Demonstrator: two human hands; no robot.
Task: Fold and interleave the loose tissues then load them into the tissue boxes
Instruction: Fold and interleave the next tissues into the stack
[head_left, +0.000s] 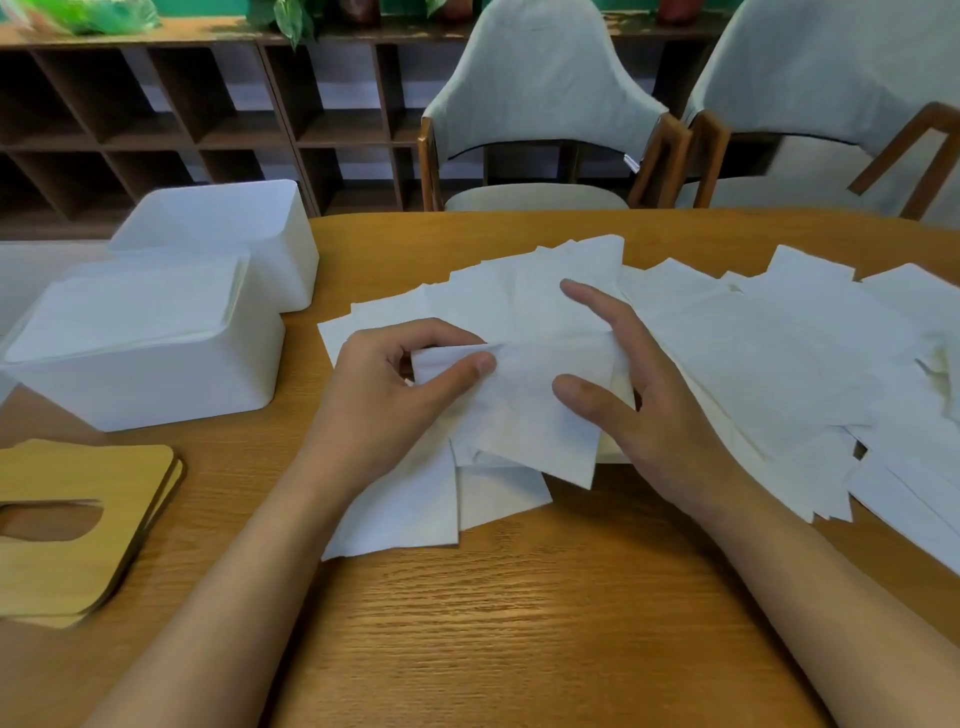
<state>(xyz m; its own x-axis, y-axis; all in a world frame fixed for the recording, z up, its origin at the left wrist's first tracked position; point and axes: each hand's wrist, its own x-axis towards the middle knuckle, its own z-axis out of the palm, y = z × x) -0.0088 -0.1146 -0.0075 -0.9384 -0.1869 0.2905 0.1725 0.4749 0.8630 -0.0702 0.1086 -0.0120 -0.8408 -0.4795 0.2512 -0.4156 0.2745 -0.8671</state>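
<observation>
Loose white tissues (769, 353) lie spread over the middle and right of the wooden table (519, 623). My left hand (395, 389) pinches the folded left edge of one tissue (524, 415) between thumb and fingers. My right hand (644, 400) rests on the same tissue with its fingers spread and straight. Two white tissue boxes stand at the left: the near box (140, 384) holds a stack of folded tissues up to its rim, and the far box (223, 228) sits behind it.
Two wooden lids (78, 525) with an oval slot lie stacked at the table's left front. Two grey chairs (540, 104) stand behind the table, and a dark cubby shelf (156, 114) lines the back wall.
</observation>
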